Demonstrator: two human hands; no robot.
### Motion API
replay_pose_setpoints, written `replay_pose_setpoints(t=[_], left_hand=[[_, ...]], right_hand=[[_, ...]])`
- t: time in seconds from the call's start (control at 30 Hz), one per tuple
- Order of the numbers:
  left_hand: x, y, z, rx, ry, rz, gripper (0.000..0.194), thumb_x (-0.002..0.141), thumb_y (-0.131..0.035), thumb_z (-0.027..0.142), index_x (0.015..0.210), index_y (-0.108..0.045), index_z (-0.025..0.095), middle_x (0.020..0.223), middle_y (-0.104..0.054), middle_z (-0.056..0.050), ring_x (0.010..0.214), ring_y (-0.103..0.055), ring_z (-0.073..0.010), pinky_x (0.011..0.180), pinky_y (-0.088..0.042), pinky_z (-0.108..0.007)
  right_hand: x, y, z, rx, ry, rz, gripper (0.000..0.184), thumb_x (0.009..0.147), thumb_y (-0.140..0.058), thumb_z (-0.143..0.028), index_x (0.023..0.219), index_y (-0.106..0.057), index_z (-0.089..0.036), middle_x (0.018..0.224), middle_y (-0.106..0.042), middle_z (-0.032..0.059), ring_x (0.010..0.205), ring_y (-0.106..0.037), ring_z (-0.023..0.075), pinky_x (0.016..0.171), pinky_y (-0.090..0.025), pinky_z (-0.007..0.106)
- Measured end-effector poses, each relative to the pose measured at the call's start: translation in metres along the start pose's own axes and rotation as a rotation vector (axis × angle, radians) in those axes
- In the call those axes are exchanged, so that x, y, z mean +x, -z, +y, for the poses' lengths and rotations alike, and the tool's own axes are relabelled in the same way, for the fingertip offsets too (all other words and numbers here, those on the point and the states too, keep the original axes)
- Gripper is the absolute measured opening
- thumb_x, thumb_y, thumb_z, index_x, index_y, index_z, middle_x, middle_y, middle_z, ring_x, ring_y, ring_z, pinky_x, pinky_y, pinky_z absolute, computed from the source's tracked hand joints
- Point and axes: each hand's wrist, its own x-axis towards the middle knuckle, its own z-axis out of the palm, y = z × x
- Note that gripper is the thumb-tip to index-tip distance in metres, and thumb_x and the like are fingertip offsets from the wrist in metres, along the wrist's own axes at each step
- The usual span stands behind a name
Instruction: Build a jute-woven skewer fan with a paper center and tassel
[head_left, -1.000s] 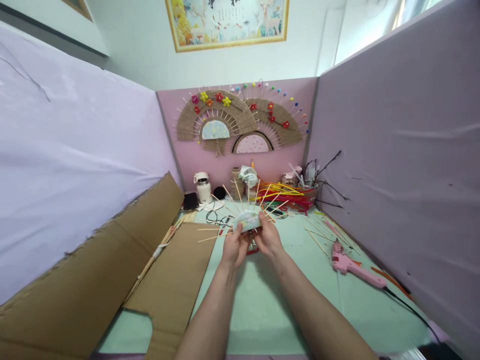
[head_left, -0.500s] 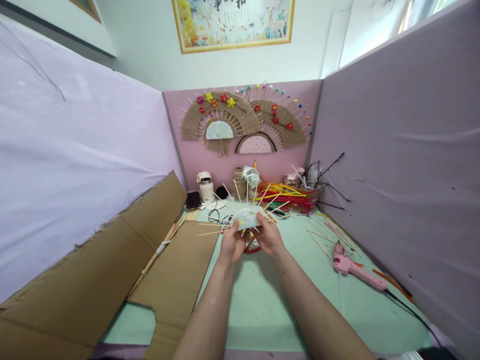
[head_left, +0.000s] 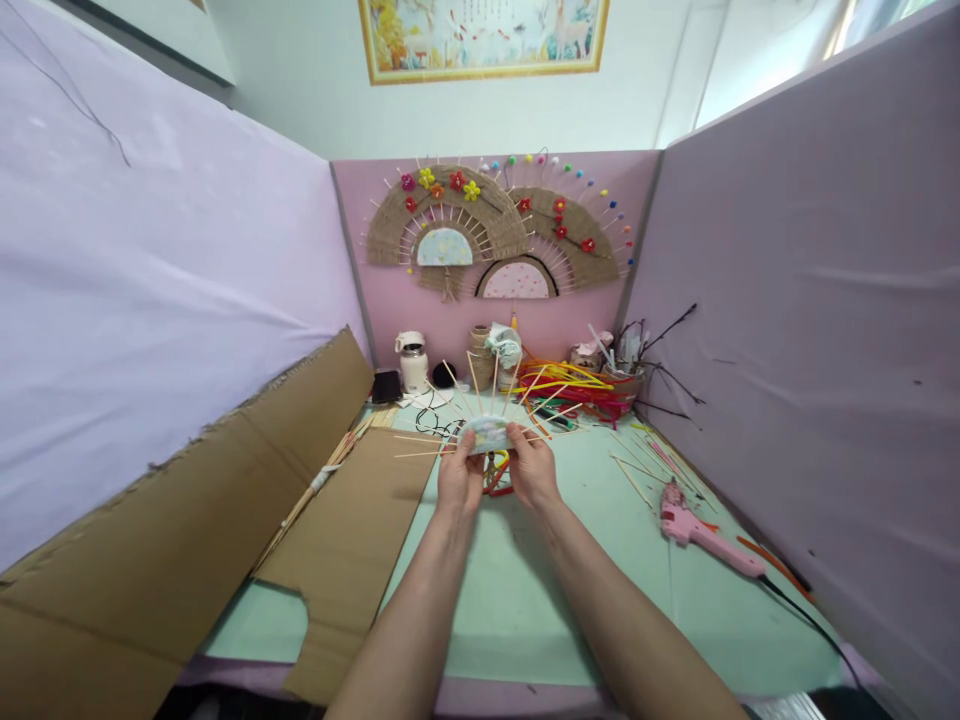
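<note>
A small half-round fan base with a pale floral face is held up over the table, thin wooden sticks spreading from its curved edge. My left hand grips its left end, thumb on the front. At the right end my right hand pinches it the same way. The fingers behind the base are mostly hidden. Below and between the hands, a tool with red handles lies on the table, partly covered from sight.
Brown cardboard and a bundle of sticks lie at left. A pink glue gun with a black cord rests at right, near loose sticks. Behind stand a white bottle, twine and red and yellow pipe cleaners.
Both hands keep hold of the fan base, which has tilted slightly. The red-handled tool shows more between the hands. The camera view has shifted a little.
</note>
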Motion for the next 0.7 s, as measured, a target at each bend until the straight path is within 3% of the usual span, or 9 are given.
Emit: replay_pose_setpoints(t=[0.37,0.7], left_hand=[[-0.007,-0.005,-0.007,-0.016,0.012,0.032,0.011,0.075,-0.078,0.015,0.083,-0.072,0.012,0.081,-0.076,-0.005,0.074,-0.071,-0.0151,0.077,-0.053,-0.026],[-0.013,-0.010,-0.012,-0.042,0.046,0.008,0.024,0.069,-0.083,0.020,0.089,-0.072,0.013,0.082,-0.076,-0.005,0.072,-0.071,-0.0161,0.074,-0.054,-0.027]], right_hand=[[-0.001,-0.001,0.001,0.037,-0.029,0.019,0.029,0.060,-0.086,-0.038,0.072,-0.068,-0.018,0.072,-0.073,0.0004,0.067,-0.065,0.0146,0.068,-0.051,0.028],[-0.006,-0.001,0.005,0.087,-0.095,0.034,0.026,0.059,-0.087,-0.030,0.074,-0.070,-0.017,0.072,-0.074,0.0017,0.066,-0.066,0.0164,0.068,-0.054,0.030]])
